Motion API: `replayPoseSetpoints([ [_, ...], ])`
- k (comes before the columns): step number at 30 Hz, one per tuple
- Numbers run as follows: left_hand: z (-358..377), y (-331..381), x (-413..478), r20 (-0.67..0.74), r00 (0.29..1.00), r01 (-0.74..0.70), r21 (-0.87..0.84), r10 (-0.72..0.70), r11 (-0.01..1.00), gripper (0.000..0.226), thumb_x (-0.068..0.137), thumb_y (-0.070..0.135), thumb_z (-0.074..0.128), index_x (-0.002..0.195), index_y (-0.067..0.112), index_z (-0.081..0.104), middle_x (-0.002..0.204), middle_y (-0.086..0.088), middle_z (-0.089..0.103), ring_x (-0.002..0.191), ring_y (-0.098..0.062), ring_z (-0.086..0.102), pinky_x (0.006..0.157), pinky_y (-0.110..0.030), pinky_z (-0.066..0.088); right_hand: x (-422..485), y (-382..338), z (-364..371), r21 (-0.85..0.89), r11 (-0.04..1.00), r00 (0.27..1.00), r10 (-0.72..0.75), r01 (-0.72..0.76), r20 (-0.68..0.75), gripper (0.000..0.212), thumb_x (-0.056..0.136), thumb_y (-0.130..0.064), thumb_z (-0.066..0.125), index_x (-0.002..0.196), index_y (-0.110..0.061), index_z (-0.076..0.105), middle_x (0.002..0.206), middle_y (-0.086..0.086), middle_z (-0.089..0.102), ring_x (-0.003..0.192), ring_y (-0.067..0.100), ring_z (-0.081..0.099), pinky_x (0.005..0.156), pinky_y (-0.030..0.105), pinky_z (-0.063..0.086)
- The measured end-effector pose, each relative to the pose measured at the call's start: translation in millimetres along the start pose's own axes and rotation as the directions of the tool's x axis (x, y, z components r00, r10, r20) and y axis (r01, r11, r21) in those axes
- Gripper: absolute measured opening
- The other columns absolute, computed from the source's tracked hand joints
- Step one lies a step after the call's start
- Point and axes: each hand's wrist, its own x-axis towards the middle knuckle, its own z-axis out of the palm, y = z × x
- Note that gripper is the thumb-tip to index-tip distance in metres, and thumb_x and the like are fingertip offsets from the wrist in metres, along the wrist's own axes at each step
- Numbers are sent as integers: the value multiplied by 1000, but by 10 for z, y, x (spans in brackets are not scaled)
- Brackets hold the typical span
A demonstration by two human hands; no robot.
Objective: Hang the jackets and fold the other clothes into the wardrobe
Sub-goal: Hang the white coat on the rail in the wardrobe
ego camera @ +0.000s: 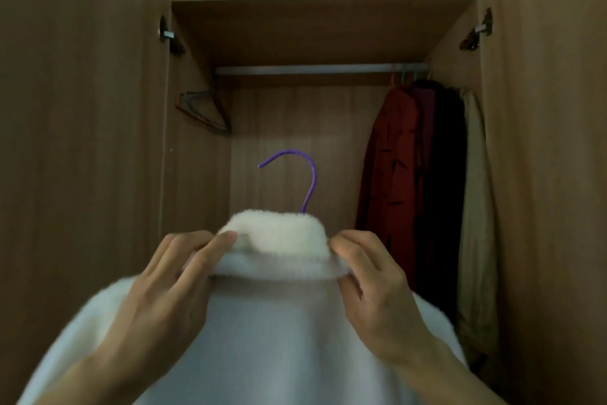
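In the head view, a white fleece jacket (262, 322) is held up in front of the open wardrobe (82, 142), below the rail (312, 69). The left hand (164, 289) reaches up from below, its grip pinching the left edge of the fluffy collar (279, 240). The right hand (377, 289) mirrors it, pinching the right edge of the collar. A purple hanger hook (305, 175) rises from the collar (not on the rail). A red jacket (394, 158) hangs at the right.

Bare rail (305, 69) mid-wardrobe; empty hangers (203, 110) far left, hung coats (423, 175) crowding the right end.
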Motion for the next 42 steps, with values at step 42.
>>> replayPoseSetpoints([
  [42, 3627, -2662, 2761, -535, 839, -209, -149, 98, 967, 38, 90, 7, 49, 126, 1, 59, 117, -14, 55, 106, -31, 55, 97, -36, 43, 2564, 2840, 1567, -658, 710, 935, -354, 248, -30, 30, 85, 1, 60, 115, -6, 64, 105, 10, 62, 92, 31, 58, 67, 46, 53],
])
